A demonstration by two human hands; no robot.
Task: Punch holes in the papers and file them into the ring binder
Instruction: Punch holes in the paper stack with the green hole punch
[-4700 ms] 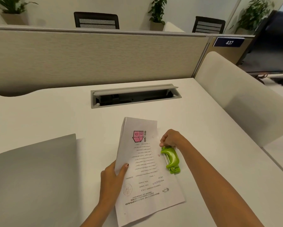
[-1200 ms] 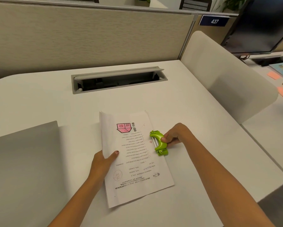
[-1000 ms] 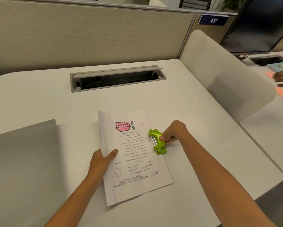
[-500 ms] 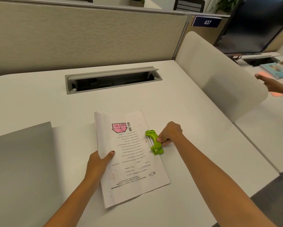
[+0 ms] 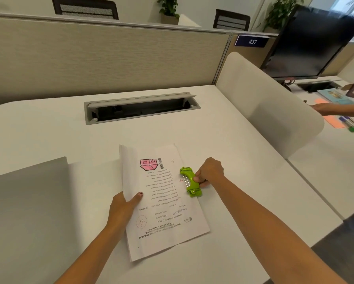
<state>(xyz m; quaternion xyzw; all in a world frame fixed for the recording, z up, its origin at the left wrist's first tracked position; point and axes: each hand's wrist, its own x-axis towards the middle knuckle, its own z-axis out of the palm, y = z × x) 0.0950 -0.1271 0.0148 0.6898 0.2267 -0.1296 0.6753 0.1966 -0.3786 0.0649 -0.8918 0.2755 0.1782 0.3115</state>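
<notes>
Two hands share the work: the left hand (image 5: 121, 210) pinches the left edge of the thin stack of white printed papers (image 5: 165, 220), thumb on top, apparently to steady them on the white desk (image 5: 243, 181). The right hand (image 5: 209, 172) is curled round the small lime-green plastic hole punch (image 5: 190, 182), which straddles the stack's right edge, where the holes belong. A flat grey panel (image 5: 26, 201), probably the ring binder, lies just left of the papers, handy for filing.

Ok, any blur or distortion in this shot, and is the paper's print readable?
Head view: soft light; the wide lens slightly bows the partition; the monitor is smeared at its top; the paper is sharp, its print upside down, small lines too fine to read.
</notes>
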